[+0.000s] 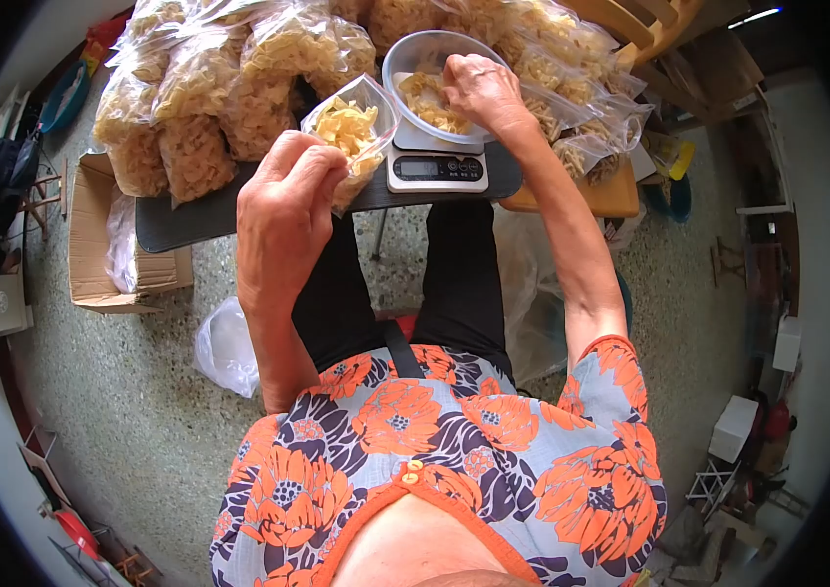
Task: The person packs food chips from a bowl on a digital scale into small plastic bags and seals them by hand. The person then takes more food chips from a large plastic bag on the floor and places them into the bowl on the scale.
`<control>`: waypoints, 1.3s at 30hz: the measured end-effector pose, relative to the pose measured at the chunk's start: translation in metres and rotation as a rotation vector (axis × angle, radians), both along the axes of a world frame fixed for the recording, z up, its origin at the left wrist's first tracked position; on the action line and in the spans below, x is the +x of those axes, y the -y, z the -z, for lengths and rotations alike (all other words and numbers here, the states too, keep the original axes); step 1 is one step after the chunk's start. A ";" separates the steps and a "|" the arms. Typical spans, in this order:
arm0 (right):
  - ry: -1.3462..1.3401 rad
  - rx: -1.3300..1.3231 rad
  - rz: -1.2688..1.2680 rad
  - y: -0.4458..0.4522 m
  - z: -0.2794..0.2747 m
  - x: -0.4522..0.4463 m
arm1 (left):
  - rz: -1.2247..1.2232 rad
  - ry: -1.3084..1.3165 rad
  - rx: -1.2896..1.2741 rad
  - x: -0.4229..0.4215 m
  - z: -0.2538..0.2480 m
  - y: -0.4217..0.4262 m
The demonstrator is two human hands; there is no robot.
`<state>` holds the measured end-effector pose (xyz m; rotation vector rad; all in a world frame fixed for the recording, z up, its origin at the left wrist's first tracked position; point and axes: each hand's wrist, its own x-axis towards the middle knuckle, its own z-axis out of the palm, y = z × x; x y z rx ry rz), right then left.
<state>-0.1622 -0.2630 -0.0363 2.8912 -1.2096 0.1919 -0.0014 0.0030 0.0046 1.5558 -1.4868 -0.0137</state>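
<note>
My left hand (293, 201) pinches the edge of a clear plastic bag (354, 127) that holds pale yellow dried pieces; its mouth is open. To its right, a clear round bowl (397, 61) with more of the pieces stands on a white digital scale (437, 172). My right hand (484, 90) reaches into the bowl at its right side, fingers bent together over the pieces. What those fingertips hold, if anything, is hidden. The scale sits at the near edge of a dark table (195, 223).
Filled clear bags (195, 147) are piled at the table's left and back, with more bags (572, 83) on the right. A cardboard box (92, 235) stands on the floor at left, near a white plastic bag (227, 347). A yellow stool (619, 196) is at right.
</note>
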 end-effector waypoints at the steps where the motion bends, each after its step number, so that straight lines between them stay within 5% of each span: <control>1: 0.057 0.006 -0.002 -0.002 -0.003 0.000 | 0.000 -0.008 0.001 0.001 0.000 0.000; 13: 0.074 0.039 -0.115 -0.005 -0.001 -0.004 | -0.010 -0.006 0.006 -0.002 -0.004 -0.006; 19: 0.474 0.013 -0.229 0.000 -0.010 -0.020 | -0.022 0.002 0.008 -0.001 -0.006 -0.011; 21: 0.660 0.599 0.001 -0.003 -0.026 -0.028 | -0.022 -0.002 0.001 -0.001 -0.006 -0.011; 26: 1.032 1.001 0.075 -0.005 -0.027 -0.043 | -0.025 -0.002 -0.003 -0.002 -0.007 -0.011; 33: 1.082 0.874 0.101 -0.019 -0.022 -0.041 | -0.010 -0.005 -0.017 -0.004 -0.006 -0.007; 39: 1.109 0.584 -0.162 -0.070 -0.067 -0.018 | -0.018 0.022 -0.004 -0.005 -0.004 -0.008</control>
